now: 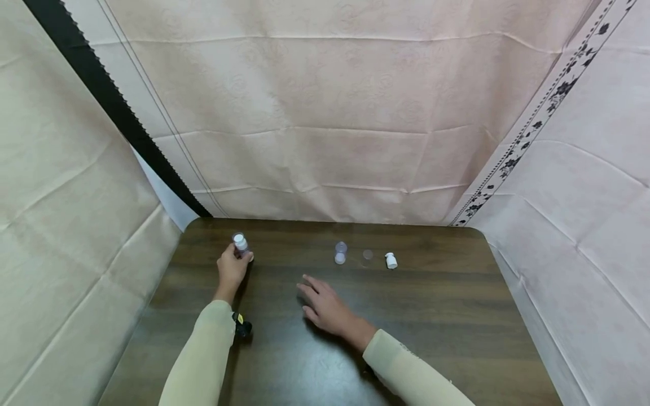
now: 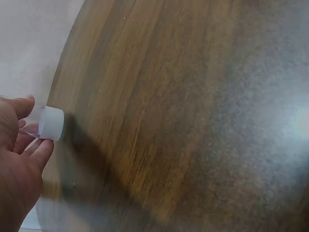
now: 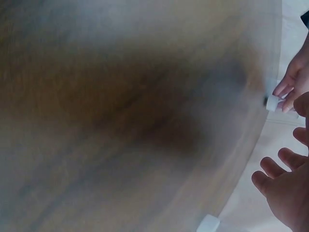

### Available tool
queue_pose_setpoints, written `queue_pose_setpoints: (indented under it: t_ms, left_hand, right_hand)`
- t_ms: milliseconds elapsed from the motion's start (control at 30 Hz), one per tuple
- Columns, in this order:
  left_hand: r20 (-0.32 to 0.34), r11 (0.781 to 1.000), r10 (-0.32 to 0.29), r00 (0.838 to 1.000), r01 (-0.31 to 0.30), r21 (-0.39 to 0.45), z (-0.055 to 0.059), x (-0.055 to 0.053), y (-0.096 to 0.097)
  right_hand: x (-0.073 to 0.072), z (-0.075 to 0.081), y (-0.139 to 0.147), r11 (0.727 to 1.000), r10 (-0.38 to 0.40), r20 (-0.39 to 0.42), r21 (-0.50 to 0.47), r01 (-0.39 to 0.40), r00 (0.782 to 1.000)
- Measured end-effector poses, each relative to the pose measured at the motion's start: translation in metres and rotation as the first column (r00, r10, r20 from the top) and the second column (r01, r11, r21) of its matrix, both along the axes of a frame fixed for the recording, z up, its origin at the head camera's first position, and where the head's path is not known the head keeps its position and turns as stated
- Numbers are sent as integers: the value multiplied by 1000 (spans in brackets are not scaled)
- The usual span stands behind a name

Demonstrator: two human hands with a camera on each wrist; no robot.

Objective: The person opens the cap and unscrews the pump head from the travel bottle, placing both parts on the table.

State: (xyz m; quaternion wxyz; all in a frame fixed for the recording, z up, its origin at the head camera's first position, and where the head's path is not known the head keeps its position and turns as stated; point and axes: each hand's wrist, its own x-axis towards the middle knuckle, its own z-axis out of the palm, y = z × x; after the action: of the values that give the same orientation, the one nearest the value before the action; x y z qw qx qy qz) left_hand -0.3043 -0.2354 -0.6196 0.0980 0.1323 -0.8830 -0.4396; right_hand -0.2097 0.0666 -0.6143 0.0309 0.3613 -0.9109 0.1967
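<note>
My left hand (image 1: 233, 269) grips a small clear bottle (image 2: 33, 118) by its side, near the table's far left corner. The bottle's white cap (image 2: 51, 123) sticks out past the fingers, close to the tabletop. White also shows at the bottle's upper end in the head view. My right hand (image 1: 327, 309) is over the middle of the table with its fingers apart and nothing in them. Beyond it stand a small clear container (image 1: 341, 248) with a whitish part at its near end, a clear round piece (image 1: 368, 255) and a small white bottle (image 1: 391, 260).
The dark wooden table (image 1: 284, 349) has rounded far corners. Pale cloth (image 1: 325, 113) hangs behind it, with more cloth along both sides. A black device (image 1: 242, 326) is strapped at my left wrist.
</note>
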Motion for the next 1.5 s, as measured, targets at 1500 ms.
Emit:
queue_pose_setpoints:
  t_ms: [1500]
  left_hand:
    - [-418,919,-380,825,288,-269,46,55,102]
  right_hand:
    - [-6,75,99,942,-204,39,-265,207,978]
